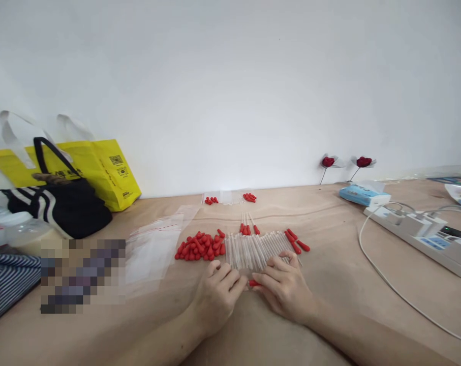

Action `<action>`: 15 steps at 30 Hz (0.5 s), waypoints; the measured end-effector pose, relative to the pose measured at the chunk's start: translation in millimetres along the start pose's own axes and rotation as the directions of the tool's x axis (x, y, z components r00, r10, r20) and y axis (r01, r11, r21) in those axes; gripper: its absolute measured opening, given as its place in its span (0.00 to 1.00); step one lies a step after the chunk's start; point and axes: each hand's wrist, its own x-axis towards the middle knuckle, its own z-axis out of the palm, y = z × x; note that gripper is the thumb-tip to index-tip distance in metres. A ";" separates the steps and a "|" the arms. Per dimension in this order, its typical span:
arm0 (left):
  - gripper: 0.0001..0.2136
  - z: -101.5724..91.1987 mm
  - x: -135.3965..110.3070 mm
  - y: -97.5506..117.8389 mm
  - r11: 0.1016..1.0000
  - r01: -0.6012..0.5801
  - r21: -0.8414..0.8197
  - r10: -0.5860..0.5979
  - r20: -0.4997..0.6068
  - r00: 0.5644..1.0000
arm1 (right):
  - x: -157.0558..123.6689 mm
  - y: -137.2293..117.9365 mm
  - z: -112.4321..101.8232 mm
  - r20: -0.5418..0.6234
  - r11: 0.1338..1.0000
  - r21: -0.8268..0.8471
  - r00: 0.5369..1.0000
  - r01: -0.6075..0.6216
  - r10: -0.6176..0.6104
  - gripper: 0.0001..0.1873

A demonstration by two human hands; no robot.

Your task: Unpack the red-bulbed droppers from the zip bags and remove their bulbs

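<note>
Between my fingertips, low over the table, is a red rubber dropper bulb (254, 282). My right hand (285, 287) pinches it, its tip pointing left. My left hand (217, 297) is closed with thumb and forefinger at that tip, where the end of a clear tube seems to show; most of it is hidden. Just beyond both hands lies a row of clear dropper tubes (249, 249). A heap of red bulbs (200, 246) sits left of the row, and several loose bulbs (297, 241) lie to its right. Behind it are several tubes with bulbs fitted (247, 229).
Clear zip bags (154, 249) lie at left; another bag with red bulbs (226, 197) is by the wall. A yellow bag (116, 175), black bag (78, 208) and bottle (20, 234) stand far left. At right are a tissue pack (362, 195), power strip (424, 239) and white cable (380, 277).
</note>
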 end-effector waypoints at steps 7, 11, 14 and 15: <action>0.11 -8.4 -6.5 0.7 1.000 0.015 0.002 -0.015 0.046 0.999 | -3.2 -0.6 -0.2 0.041 0.999 -0.008 0.998 0.047 -0.047 0.10; 0.11 -8.6 -6.1 1.6 1.000 0.002 0.011 -0.003 0.062 0.998 | -2.4 -0.7 -2.9 0.033 0.998 0.015 0.997 0.062 -0.063 0.10; 0.12 -8.6 -6.4 2.0 1.000 0.007 0.021 -0.008 0.067 0.998 | -0.8 -1.4 -4.7 0.021 0.997 0.033 0.997 0.076 -0.077 0.09; 0.12 -8.6 -6.4 2.3 1.000 0.008 0.023 -0.010 0.064 0.998 | -0.5 -1.5 -4.9 0.018 0.996 0.036 0.996 0.083 -0.084 0.09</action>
